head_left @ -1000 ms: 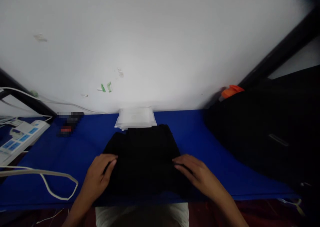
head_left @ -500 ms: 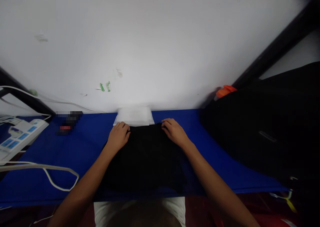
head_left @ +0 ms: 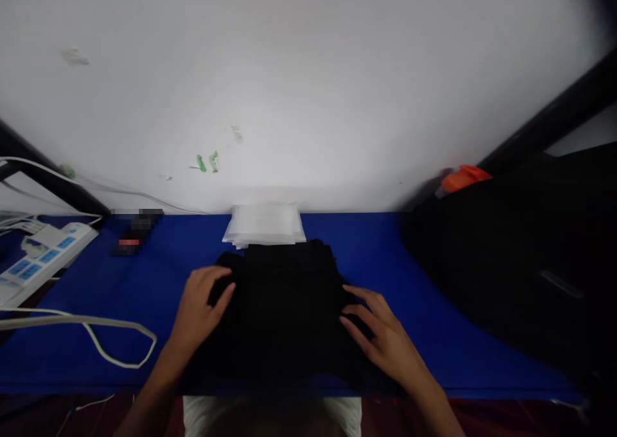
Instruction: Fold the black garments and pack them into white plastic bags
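A dark black cloth, seemingly a folded garment (head_left: 289, 308), lies in front of me on the blue surface (head_left: 159, 295). My left hand (head_left: 201, 302) is at the garment's left side, thumb and fingers apart, the fingertips at its edge. On the opposite side, my right hand (head_left: 378, 328) has its fingers spread, with the tips at the garment's right edge. Neither hand is closed on the cloth. Just behind the garment sits a stack of white packets (head_left: 265, 223), against the wall.
To the left are a white power strip (head_left: 48, 257) with blue sockets, a looped white cable (head_left: 120, 324) and a dark, partly pixelated object (head_left: 137, 231). A large black bulk (head_left: 511, 263) takes up the right side, with an orange item (head_left: 465, 178) behind it. A white wall (head_left: 308, 90) rises at the back.
Both hands have left the garment's far edge and come down toward me, moving apart to its two sides. Their fingers have opened. The view has shifted slightly.
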Demonstrator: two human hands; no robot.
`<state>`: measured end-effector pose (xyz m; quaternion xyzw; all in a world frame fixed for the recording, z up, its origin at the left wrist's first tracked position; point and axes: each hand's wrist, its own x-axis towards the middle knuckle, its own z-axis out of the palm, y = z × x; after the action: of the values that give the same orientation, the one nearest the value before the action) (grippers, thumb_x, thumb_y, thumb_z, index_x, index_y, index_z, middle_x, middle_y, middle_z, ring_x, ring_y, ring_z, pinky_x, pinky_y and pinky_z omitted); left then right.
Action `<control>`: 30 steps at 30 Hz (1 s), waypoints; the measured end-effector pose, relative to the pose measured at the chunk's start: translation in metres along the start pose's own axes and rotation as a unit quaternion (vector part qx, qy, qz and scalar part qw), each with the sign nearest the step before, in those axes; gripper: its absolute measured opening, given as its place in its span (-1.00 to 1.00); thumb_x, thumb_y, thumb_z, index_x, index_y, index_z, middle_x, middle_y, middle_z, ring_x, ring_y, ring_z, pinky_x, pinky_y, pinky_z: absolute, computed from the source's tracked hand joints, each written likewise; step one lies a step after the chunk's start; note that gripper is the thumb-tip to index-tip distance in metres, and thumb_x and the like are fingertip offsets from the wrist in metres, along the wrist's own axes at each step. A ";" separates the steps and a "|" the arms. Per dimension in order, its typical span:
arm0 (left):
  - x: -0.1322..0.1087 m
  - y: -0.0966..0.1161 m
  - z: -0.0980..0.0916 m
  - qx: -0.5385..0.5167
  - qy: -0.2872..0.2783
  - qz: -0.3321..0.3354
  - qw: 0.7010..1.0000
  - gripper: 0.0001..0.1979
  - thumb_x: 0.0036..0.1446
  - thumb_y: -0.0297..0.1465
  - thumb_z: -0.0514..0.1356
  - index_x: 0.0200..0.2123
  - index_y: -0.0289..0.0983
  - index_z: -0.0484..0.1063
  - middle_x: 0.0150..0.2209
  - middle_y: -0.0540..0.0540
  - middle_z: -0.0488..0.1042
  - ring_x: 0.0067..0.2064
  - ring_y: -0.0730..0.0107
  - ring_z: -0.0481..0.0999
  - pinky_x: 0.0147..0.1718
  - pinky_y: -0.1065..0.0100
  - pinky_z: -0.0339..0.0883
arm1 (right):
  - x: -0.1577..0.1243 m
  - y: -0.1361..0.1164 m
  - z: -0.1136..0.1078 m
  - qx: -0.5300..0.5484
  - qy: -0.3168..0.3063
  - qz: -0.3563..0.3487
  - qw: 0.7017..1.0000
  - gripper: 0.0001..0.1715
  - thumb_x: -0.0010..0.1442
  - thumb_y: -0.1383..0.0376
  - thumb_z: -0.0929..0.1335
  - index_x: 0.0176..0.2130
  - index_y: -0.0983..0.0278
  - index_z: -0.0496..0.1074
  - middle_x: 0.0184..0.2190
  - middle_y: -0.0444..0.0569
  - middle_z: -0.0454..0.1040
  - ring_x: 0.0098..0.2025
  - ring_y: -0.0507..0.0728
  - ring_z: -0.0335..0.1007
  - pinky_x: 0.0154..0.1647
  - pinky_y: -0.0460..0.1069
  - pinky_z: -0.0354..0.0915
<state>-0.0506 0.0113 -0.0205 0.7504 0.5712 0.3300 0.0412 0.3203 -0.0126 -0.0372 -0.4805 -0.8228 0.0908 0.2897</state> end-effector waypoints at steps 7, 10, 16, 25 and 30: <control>0.015 -0.022 -0.014 -0.028 0.021 -0.061 0.998 -0.92 0.15 -0.35 0.15 -0.33 -0.20 0.43 -0.16 -0.14 0.54 -0.09 0.12 0.49 -0.06 0.05 0.35 | 0.021 0.000 0.006 0.001 0.062 0.028 0.998 -0.84 0.31 0.21 0.30 -0.11 0.18 0.40 0.05 0.09 0.41 0.07 0.28 0.35 0.03 0.22 0.38; 0.002 -0.008 -0.038 -0.184 -0.084 0.046 0.978 -0.92 0.18 -0.37 0.15 -0.37 -0.19 0.41 -0.12 -0.14 0.52 -0.07 0.19 0.49 -0.08 0.15 0.38 | 0.022 0.002 0.011 0.004 0.065 0.052 0.997 -0.77 0.31 0.17 0.30 -0.05 0.17 0.38 0.06 0.08 0.41 0.09 0.27 0.34 0.06 0.23 0.37; -0.026 -0.013 -0.037 -0.179 -0.181 0.000 0.967 -0.85 0.23 -0.32 0.14 -0.38 -0.19 0.43 -0.13 -0.14 0.52 -0.03 0.17 0.47 -0.04 0.13 0.38 | 0.018 0.007 0.023 0.020 0.054 0.083 0.995 -0.69 0.31 0.13 0.29 0.02 0.15 0.34 0.06 0.06 0.40 0.10 0.28 0.34 0.08 0.25 0.36; -0.042 -0.028 -0.033 -0.036 -0.120 -0.092 0.988 -0.83 0.08 -0.21 0.24 -0.32 -0.17 0.43 0.03 -0.12 0.42 0.05 0.06 0.39 -0.02 0.04 0.35 | 0.016 0.005 0.023 0.048 0.072 0.116 0.989 -0.62 0.31 0.08 0.29 0.07 0.13 0.30 0.08 0.06 0.37 0.12 0.27 0.33 0.12 0.26 0.33; -0.019 -0.028 -0.054 -0.092 -0.027 -0.303 0.948 -0.61 -0.08 -0.14 0.31 -0.20 -0.17 0.38 -0.38 0.01 0.46 -0.37 0.26 0.49 -0.42 0.31 0.39 | 0.015 0.005 0.023 0.071 0.088 0.135 0.984 -0.60 0.31 0.04 0.28 0.07 0.13 0.31 0.08 0.05 0.38 0.10 0.26 0.36 0.09 0.23 0.36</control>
<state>-0.1054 -0.0130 0.0009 0.5433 0.7375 0.3327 0.2242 0.3055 0.0053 -0.0521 -0.5714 -0.7130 0.1445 0.3798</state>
